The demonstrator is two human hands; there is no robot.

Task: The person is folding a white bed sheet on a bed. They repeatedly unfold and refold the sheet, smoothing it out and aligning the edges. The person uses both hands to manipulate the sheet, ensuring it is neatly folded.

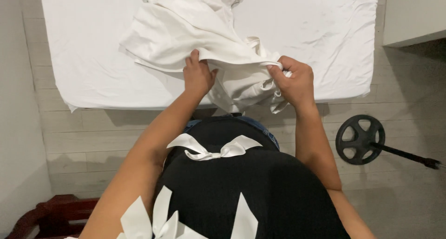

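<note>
Head camera, looking straight down. A bed with a white sheet [83,44] fills the top of the view. On it, at twelve o'clock, lies a crumpled white garment [186,30], its near edge hanging over the bed's front. The left hand [199,74], just left of centre, pinches the hem between thumb and fingers. The right hand [291,81], at about one o'clock, is clenched around a bunched strap or edge of the same cloth. The step appears to be straightening the garment; next it likely needs pulling taut. A black dumbbell [361,139] lies on the floor at three o'clock.
</note>
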